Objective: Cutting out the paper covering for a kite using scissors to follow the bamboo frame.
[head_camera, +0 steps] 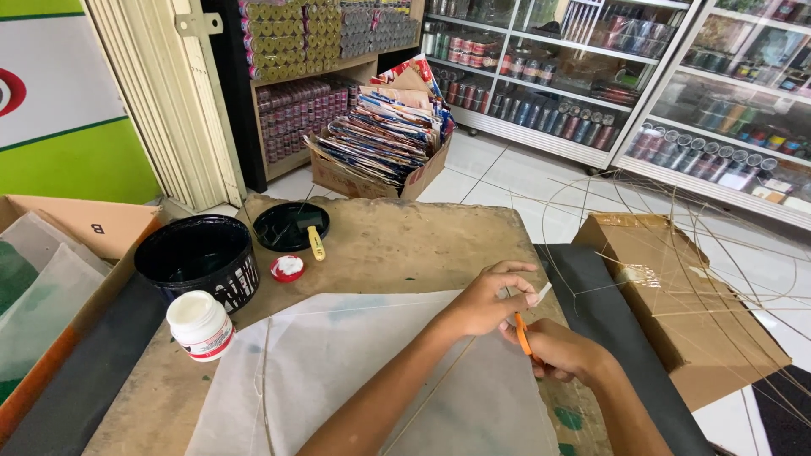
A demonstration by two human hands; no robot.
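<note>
Orange-handled cutter (524, 336), a slim plastic knife, sits in the right hand (564, 350), whose grip is closed around it; its long axis runs up and slightly left, tip toward the left hand (488, 297). That hand's grip pinches a small white paper scrap (543, 293) just above the tip. Beneath both lies the thin white paper sheet (338, 371) on the brown bench (397, 245). A slip could nick the pinching fingers or tear the sheet.

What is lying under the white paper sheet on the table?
Under the white paper sheet thin sticks show through it, lying on the brown board. Both forearms cover the sheet's middle, so anything there stays hidden.
</note>
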